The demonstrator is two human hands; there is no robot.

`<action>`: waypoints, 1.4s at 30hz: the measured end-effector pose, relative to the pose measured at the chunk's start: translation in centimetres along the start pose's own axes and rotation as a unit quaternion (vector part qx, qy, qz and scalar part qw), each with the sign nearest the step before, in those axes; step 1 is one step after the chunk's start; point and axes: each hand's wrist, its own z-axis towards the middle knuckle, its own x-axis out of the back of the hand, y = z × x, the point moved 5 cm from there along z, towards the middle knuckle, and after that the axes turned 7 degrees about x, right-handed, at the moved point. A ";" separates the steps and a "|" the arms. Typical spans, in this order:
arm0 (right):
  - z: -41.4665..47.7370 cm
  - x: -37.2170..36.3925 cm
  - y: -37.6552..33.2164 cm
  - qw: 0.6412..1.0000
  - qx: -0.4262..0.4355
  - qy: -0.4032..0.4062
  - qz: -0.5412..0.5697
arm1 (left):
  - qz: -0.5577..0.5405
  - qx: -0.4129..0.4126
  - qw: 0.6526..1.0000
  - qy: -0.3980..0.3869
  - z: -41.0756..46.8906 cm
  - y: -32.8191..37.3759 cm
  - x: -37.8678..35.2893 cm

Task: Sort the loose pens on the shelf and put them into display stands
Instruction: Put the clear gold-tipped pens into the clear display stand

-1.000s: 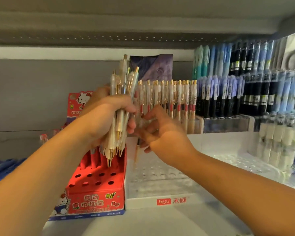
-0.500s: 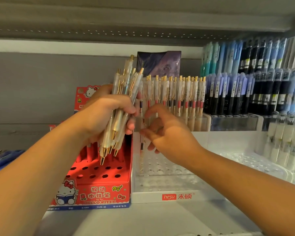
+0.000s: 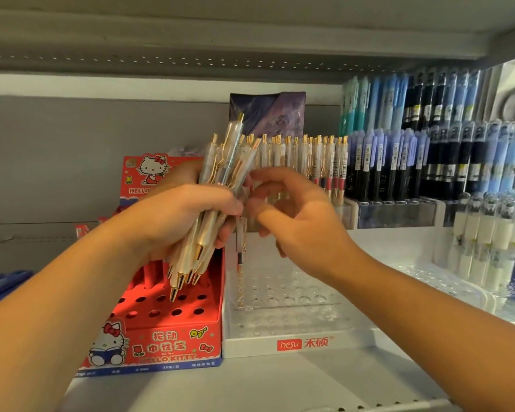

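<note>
My left hand (image 3: 176,215) is shut around a bundle of pearl-white pens with gold tips (image 3: 223,162), held upright above the red stand. My right hand (image 3: 306,230) hovers just right of the bundle, fingers spread and curled, thumb and forefinger close to the pens, nothing clearly gripped. One white pen (image 3: 240,263) stands alone in the left front part of the clear perforated display stand (image 3: 295,325). A row of matching white-and-gold pens (image 3: 312,156) fills that stand's back row.
A red Hello Kitty pen stand (image 3: 161,346) with many vacant holes sits left of the clear one. Blue, purple and black pens (image 3: 399,162) pack stands at the right, white-barrelled ones (image 3: 485,230) further right. Blue pens (image 3: 3,283) lie far left. The upper shelf (image 3: 250,40) hangs close overhead.
My right hand has let go of the single pen standing in the clear stand and has risen toward the bundle. The left hand has kept its grip, barely moving.
</note>
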 end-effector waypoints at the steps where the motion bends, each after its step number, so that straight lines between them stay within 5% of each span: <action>1: 0.0 0.0 -0.3 0.999 -0.003 0.005 0.051 | 0.018 -0.010 1.000 0.005 -0.1 0.2 -0.1; 16: 0.1 -0.8 -0.1 0.935 -0.134 0.030 0.326 | 0.034 -0.041 0.998 -0.013 -0.9 0.6 -1.2; 42: 0.2 1.2 -0.4 0.966 -0.054 0.120 0.221 | -0.046 -0.044 0.998 0.030 -0.6 0.5 -1.4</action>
